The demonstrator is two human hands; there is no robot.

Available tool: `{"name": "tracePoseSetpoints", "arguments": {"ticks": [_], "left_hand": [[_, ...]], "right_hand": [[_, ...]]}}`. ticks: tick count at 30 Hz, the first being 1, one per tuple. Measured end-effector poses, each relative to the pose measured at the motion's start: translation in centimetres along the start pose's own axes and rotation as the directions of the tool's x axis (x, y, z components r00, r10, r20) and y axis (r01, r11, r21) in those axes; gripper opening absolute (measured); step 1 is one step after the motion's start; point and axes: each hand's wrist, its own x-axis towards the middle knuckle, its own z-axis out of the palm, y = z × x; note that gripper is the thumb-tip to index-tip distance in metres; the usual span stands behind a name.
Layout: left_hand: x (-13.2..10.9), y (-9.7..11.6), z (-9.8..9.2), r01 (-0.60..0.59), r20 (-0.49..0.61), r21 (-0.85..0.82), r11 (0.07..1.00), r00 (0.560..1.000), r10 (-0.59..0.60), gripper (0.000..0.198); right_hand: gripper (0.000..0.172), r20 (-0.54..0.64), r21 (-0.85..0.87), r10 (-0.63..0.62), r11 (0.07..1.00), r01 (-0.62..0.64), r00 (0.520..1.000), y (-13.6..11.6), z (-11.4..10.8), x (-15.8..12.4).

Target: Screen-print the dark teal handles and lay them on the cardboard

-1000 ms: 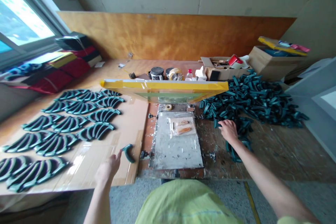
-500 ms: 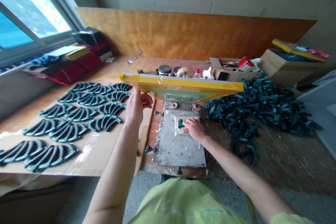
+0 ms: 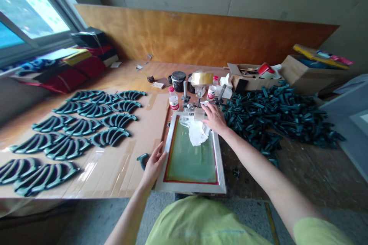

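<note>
A screen-printing frame (image 3: 221, 168) with a green mesh lies flat on the bench in front of me. My left hand (image 3: 155, 162) rests open on the frame's left edge, fingers spread, beside a single teal curved piece (image 3: 143, 159). My right hand (image 3: 214, 118) reaches to the frame's far end, fingers curled around a squeegee handle (image 3: 199, 114) above a smear of white ink (image 3: 198, 133).
Rows of teal curved pieces (image 3: 77, 130) lie spread on a taped board at the left. A big heap of teal pieces (image 3: 278, 116) fills the right. Ink jars (image 3: 178, 80), small bottles (image 3: 173, 101), tape roll (image 3: 202, 78) and cardboard boxes (image 3: 310, 71) stand behind the frame.
The raised frame has come down flat over the platen. My left hand moved from its upper edge to its left side. My right hand left the piece on the platen and went to the squeegee.
</note>
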Motion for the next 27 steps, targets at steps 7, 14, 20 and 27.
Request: {"name": "tracePoseSetpoints", "arguments": {"ticks": [7, 14, 20, 27], "left_hand": [[1.6, -3.0, 0.1, 0.002, 0.005, 0.029, 1.0, 1.0, -0.002, 0.084], [1.3, -2.9, 0.3, 0.001, -0.006, 0.008, 1.0, 1.0, -0.001, 0.08], [1.5, -3.1, 0.2, -0.051, -0.044, 0.056, 0.997, 0.998, 0.053, 0.076], [1.1, -2.4, 0.0, -0.019, -0.039, 0.054, 0.998, 0.999, 0.021, 0.075]], "right_hand": [[0.015, 0.343, -0.124, 0.06, 0.992, -0.019, 0.938, -2.5, 2.6, 0.5], [0.033, 0.384, 0.138, -0.323, 0.946, 0.292, 0.865, -1.4, 0.1, -5.6], [0.021, 0.303, 0.094, -0.224, 0.974, 0.205, 0.926, -2.0, 0.7, -4.3], [0.03, 0.224, 0.15, -0.289, 0.954, 0.26, 0.931, -2.4, 1.6, -7.5]]}}
